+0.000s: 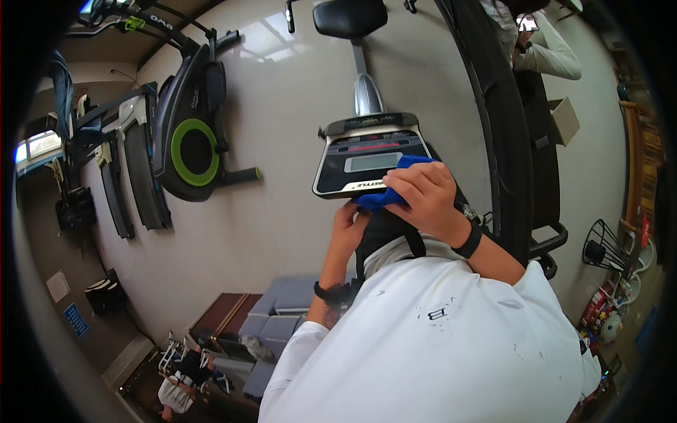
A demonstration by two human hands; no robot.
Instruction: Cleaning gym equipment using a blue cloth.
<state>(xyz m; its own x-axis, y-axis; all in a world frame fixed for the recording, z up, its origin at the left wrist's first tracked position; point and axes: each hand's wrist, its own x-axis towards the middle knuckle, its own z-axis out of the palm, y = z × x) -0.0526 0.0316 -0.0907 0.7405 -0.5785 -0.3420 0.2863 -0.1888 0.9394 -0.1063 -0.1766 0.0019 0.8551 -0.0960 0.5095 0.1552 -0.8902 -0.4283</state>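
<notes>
A blue cloth (382, 199) lies bunched against the lower right edge of an exercise bike's console (370, 158), which has a grey display and a black face. My right hand (426, 193) grips the cloth over the console's right corner, its fingers curled on the front face. My left hand (350, 224) is just below the console's bottom edge, its fingertips at the cloth's left end; whether they pinch it cannot be made out. Beyond the console stand the bike's silver post cover (368, 95) and black seat (350, 18).
An elliptical trainer (193, 132) with a green ring stands at the left, treadmills (143, 158) beyond it. A long black machine frame (497, 121) runs along the right. A person (547, 47) holding a phone is at the upper right, another (177, 394) at the lower left. Grey cushions (288, 301) lie at my left.
</notes>
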